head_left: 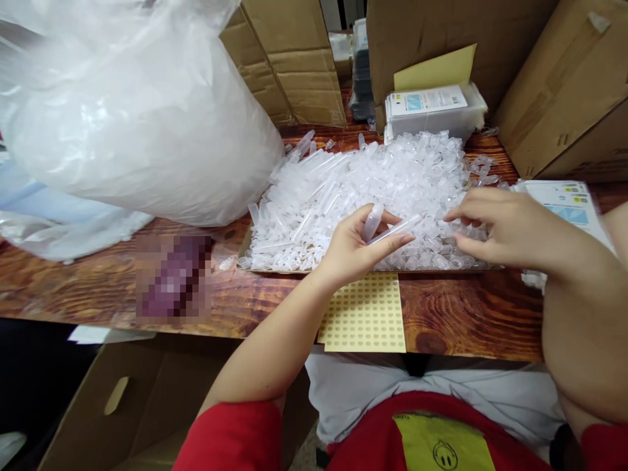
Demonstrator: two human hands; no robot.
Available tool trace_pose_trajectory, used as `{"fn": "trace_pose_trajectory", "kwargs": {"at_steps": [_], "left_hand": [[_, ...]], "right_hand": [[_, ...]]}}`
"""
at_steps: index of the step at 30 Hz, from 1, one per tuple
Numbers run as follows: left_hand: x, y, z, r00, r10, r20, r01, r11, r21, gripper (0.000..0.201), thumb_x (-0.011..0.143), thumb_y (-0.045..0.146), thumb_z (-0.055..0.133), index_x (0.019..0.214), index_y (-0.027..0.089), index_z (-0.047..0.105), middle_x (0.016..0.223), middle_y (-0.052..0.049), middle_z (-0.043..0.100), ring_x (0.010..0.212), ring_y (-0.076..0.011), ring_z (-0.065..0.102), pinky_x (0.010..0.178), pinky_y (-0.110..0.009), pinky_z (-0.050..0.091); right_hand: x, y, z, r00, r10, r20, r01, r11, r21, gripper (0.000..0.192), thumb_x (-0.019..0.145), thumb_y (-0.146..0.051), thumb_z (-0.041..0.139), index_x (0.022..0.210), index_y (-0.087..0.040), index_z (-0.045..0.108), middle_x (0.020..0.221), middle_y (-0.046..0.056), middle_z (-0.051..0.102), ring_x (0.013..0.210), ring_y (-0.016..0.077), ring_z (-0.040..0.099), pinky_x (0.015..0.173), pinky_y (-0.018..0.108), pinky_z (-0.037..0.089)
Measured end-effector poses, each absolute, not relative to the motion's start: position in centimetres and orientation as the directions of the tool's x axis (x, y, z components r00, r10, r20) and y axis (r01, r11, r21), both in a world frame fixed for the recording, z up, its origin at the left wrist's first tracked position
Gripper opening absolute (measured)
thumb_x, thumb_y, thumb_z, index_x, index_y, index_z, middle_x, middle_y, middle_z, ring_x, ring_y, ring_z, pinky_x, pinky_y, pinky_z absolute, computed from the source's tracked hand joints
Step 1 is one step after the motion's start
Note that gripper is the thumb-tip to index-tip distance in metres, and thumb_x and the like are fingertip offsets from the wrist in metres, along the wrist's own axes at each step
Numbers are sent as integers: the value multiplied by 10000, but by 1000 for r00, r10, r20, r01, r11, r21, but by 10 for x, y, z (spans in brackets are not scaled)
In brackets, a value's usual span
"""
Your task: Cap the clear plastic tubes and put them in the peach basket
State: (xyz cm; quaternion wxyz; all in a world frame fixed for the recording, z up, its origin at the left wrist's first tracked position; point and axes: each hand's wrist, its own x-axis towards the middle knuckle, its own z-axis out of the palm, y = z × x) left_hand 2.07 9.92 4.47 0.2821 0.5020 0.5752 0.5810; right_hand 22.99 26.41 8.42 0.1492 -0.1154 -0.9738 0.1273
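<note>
**Two tubes in the left hand, right hand on the pile**

The left hand (pixel 354 248) hovers over the near edge of the tube pile (pixel 373 190), fingers curled around two clear plastic tubes (pixel 385 229). One tube stands up between thumb and forefinger; the other lies along the fingers, pointing right. Both sit above the pile's near middle, close to the front edge of the wooden table (pixel 88 294).

The right hand (pixel 495 229) rests on the right part of the pile, palm down, fingers bent and pinched loosely among the loose pieces; whether it grips anything there I cannot tell. The two hands are near each other but apart.

The pile lies on a flat cardboard sheet (pixel 245 245) and fills the middle of the table, reaching back to a clear case with a printed label (pixel 432 108) at the far edge. A yellow sticker sheet (pixel 366 317) lies just in front of the pile, overhanging the near edge. A large plastic bag (pixel 122 111) crowds the far left corner and touches the pile's left side. Cardboard boxes (pixel 564 85) wall the far edge and right corner, and a stack of printed sheets (pixel 572 206) lies at the right edge behind the right wrist. Bare wood shows along the near edge, left and right of the sticker sheet.
</note>
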Motion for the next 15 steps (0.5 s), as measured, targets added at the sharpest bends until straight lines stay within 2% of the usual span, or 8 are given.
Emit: {"fn": "trace_pose_trajectory", "kwargs": {"at_steps": [3,5,7,10,15], "left_hand": [[22,97,41,-297,900,319,376,-196,906,325,806,445,857,896,191,676,670,46,569,568,-81,450,545,-226,372],[24,95,40,-239,894,379,505,-219,835,309,836,441,833,901,191,663,692,41,585,600,-90,490,582,-232,390],[25,92,41,-164,888,430,614,-249,749,293,873,431,794,887,193,624,724,34,602,632,-99,524,607,-234,399],[28,88,46,-90,879,468,691,-283,665,223,924,349,712,888,207,543,743,37,592,645,-106,544,614,-230,407],[27,85,49,-4,885,466,783,-287,552,214,961,344,636,894,231,467,748,34,577,635,-125,557,615,-248,415]], "right_hand": [[227,250,96,-752,354,556,34,864,-503,83,925,-336,719,970,-273,748,921,62,680,775,224,631,690,384,526],[220,236,99,-634,412,654,-70,812,-579,84,917,-354,780,975,-299,753,918,52,684,766,220,633,687,391,541],[213,223,97,-611,411,676,-152,778,-610,90,926,-326,794,1008,-313,759,955,47,708,827,227,662,737,399,569],[206,212,92,-691,314,652,-228,761,-608,102,939,-250,776,1027,-302,767,960,36,732,870,219,686,793,393,588],[207,212,91,-740,249,625,-223,786,-577,135,962,-205,731,1059,-287,776,997,37,755,895,211,708,815,380,595]]}}
